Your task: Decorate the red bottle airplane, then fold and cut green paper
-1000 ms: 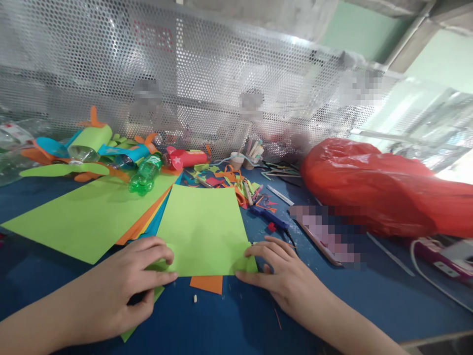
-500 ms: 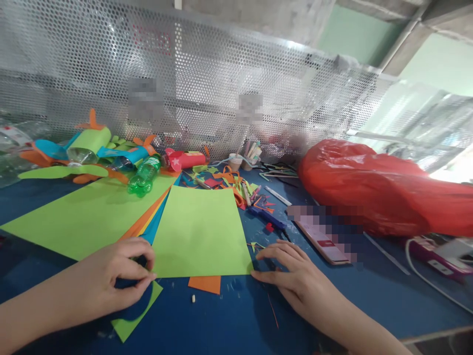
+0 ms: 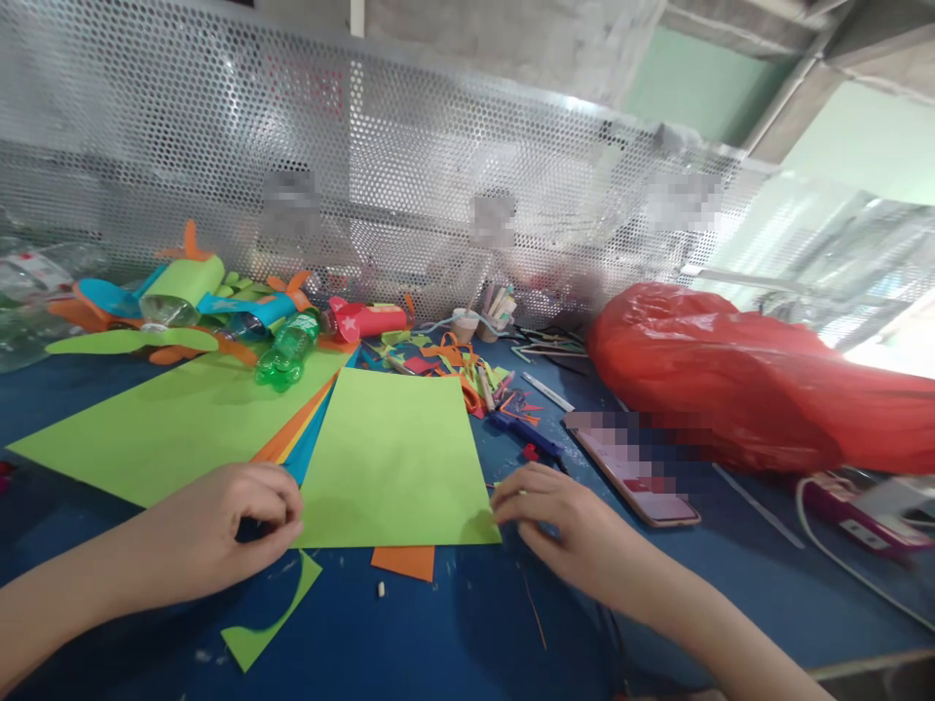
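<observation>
A light green sheet [image 3: 398,458] lies flat on the blue table, with an orange piece of paper [image 3: 404,562] showing from under its near edge. My left hand [image 3: 255,521] is at the sheet's near left corner, fingers curled, thumb and forefinger close together; whether anything is between them is hidden. At the right edge of the sheet is my right hand [image 3: 547,511], its fingers bent and a little apart, holding nothing. Below my left hand lies a curved green offcut [image 3: 274,623]. A small white bit [image 3: 381,589] rests near the orange piece.
Behind on the left are a larger green sheet [image 3: 182,428], a green bottle [image 3: 292,346] and paper-covered bottles [image 3: 372,319]. Paper scraps, a blue glue gun [image 3: 526,431] and a cup [image 3: 465,325] stand mid-back. Rightward are a phone [image 3: 635,477], a red bag [image 3: 730,380] and a power strip [image 3: 869,521].
My right hand has moved slightly up and left, over the sheet's right edge, with its fingers more bent. My left hand has shifted slightly up and left, its fingers curled further in.
</observation>
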Tool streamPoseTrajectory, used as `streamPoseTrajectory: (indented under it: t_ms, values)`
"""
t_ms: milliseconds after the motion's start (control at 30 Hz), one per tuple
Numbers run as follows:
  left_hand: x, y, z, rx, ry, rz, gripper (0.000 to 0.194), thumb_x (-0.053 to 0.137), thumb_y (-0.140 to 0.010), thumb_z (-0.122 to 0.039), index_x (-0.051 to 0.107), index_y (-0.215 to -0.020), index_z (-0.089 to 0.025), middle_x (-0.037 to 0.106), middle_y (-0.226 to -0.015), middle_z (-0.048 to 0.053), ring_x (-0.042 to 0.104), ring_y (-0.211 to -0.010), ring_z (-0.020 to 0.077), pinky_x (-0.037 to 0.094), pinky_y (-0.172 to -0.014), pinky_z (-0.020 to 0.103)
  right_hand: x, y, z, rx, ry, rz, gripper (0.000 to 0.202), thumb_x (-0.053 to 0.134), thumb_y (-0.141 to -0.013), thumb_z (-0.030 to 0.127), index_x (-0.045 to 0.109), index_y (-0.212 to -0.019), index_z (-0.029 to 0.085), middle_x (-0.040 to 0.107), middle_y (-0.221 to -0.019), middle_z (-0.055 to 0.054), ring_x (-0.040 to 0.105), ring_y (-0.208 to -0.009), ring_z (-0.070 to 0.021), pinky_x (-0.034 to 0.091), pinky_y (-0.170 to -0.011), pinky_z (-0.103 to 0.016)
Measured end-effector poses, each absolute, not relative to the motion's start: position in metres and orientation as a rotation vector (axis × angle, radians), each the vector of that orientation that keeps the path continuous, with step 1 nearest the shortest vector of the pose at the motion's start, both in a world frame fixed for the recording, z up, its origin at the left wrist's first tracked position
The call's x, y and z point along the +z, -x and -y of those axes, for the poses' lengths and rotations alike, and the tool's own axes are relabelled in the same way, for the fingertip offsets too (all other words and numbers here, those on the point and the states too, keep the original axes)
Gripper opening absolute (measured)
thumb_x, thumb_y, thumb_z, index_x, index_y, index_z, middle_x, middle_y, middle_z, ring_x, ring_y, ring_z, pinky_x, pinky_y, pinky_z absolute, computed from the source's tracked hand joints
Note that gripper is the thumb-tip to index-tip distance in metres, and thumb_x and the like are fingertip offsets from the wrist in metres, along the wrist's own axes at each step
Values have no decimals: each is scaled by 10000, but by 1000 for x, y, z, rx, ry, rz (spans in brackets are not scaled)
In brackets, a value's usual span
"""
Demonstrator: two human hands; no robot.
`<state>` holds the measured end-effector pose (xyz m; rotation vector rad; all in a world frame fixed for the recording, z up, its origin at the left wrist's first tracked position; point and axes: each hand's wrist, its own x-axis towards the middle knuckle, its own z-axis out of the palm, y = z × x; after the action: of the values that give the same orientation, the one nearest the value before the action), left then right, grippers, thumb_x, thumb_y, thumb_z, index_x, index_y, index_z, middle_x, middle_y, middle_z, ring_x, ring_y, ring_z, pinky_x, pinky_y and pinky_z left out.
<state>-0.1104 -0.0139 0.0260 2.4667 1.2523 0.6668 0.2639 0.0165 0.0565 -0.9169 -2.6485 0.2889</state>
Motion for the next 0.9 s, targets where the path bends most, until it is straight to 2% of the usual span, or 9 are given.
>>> streamPoseTrajectory:
  t_ms: [67,133,200,267,367,467,667,800,900]
  values:
    - [26,108,11,574,-2461,-1279,368,496,-959,-309,598,-615,-226,668,-728,3,660,-680,158,499,-626,256,61,-248,-28,312,968,2623,319,489,-890,63,734,-1052,186,740,-1062,-87,666,-998,-205,516,-902,-339]
    - [23,105,8,588,-2470,-1306,324,520,-956,-327,610,-661,-228,685,-807,17,676,-759,177,525,-691,275,64,-230,-41,327,962,2683,237,541,-925,143,734,-1059,176,741,-1053,-99,666,-1002,-227,503,-918,-358]
    - [17,103,7,655,-2508,-1323,208,593,-925,-347,660,-761,-238,711,-1002,46,687,-942,222,548,-820,313,66,-211,-55,465,946,2739,225,630,-917,231,718,-1116,170,735,-1087,-104,674,-994,-230,510,-882,-338]
    - [10,103,6,702,-2553,-1344,151,663,-889,-378,714,-984,-273,676,-1242,65,637,-1157,281,533,-957,371,67,-196,-65,686,916,2781,297,706,-881,304,704,-1141,160,741,-1050,-90,679,-907,-206,516,-815,-307]
    - [-1,104,5,665,-2563,-1412,423,665,-903,-398,608,-1320,-365,601,-1412,43,549,-1316,301,485,-1070,428,64,-183,-72,796,938,2779,487,817,-755,454,699,-1130,167,716,-1037,-80,654,-869,-206,504,-760,-300]
    - [-6,102,7,666,-2512,-1462,537,649,-913,-388,498,-1428,-393,602,-1414,27,537,-1335,293,477,-1088,435,59,-181,-66,793,954,2776,588,875,-659,461,682,-1133,171,688,-993,-63,622,-835,-198,477,-731,-290]
    - [4,93,10,887,-2248,-1537,648,695,-850,-399,453,-1451,-373,594,-1365,67,564,-1292,337,496,-1056,485,63,-191,-57,955,958,2626,391,837,-714,354,636,-1003,184,620,-939,-5,552,-830,-163,422,-728,-257]
    - [18,95,-8,1020,-1879,-1358,973,757,-802,-475,169,-1573,-388,480,-1532,117,471,-1410,343,431,-1127,520,71,-199,-66,1268,804,2345,262,764,-789,342,570,-891,196,552,-839,42,509,-771,-122,418,-726,-248]
    - [39,96,-33,1034,-1735,-1254,968,766,-787,-509,213,-1565,-351,655,-1347,112,540,-1354,327,403,-1144,548,78,-206,-73,1507,785,1985,374,802,-751,404,555,-950,206,605,-927,31,574,-814,-124,465,-780,-263]
